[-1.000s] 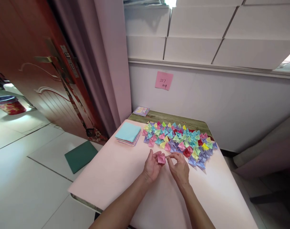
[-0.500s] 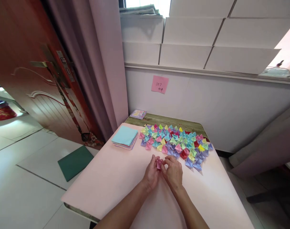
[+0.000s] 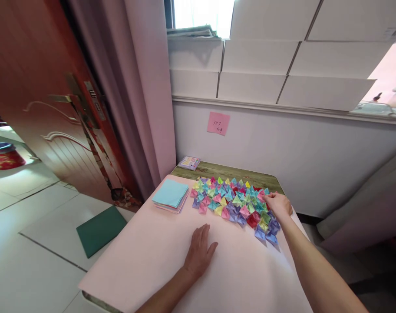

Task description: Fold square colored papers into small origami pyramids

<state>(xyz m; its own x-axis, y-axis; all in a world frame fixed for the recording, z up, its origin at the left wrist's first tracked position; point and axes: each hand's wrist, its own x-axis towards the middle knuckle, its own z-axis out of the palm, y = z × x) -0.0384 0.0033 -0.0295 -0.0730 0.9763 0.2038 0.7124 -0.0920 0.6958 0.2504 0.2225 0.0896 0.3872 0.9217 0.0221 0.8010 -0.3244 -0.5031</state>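
My left hand (image 3: pixel 200 253) lies on the pink tabletop with its thumb apart from the fingers and nothing in it. At the right end of a cluster of small folded paper pieces (image 3: pixel 232 202) in many colours, my right hand (image 3: pixel 278 204) pinches a pink origami piece (image 3: pixel 262 196). It is held at or just above the cluster; whether it touches the pieces below I cannot tell. The right hand and wrist hide part of the cluster's right side. A stack of square paper (image 3: pixel 170 194), light blue on top, lies to the left of the cluster.
A small printed packet (image 3: pixel 189 163) sits at the back left on the wood-patterned strip (image 3: pixel 237 171). On the wall is a pink note (image 3: pixel 218 124) with handwriting. A green board (image 3: pixel 101 230) lies on the floor at left, near the open door (image 3: pixel 48 108).
Both hands held the pink piece together over the table's middle. My right hand has carried it right and back to the cluster, while my left hand has let go and opened. The view tilted up slightly.
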